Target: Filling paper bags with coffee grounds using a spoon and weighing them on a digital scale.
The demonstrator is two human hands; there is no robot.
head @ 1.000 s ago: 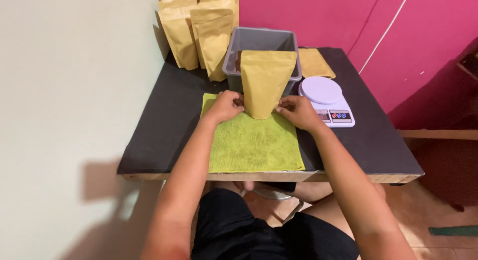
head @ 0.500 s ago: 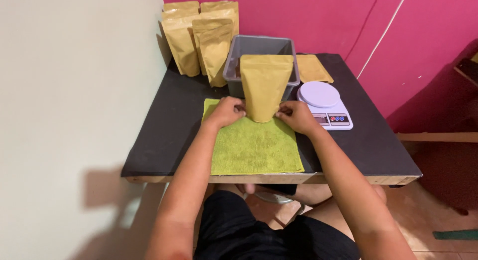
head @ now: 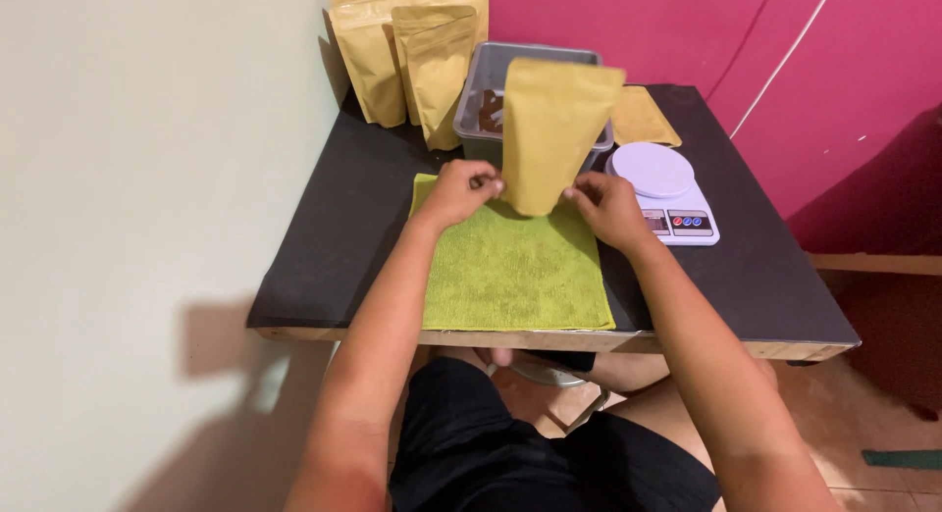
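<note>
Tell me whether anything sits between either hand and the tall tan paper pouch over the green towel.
Nothing visible does: the left hand and right hand already pinch the tall tan paper pouch at its bottom corners.

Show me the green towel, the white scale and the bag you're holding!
green towel (head: 510, 277), head view, on its bare middle.
white scale (head: 653, 169), head view, on its round top plate.
held pouch (head: 554, 129), head view, on its front face.

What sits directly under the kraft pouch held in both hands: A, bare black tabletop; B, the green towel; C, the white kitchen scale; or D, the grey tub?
B: the kraft pouch, pinched at its bottom corners by the left hand and right hand, sits over the green towel.
</note>
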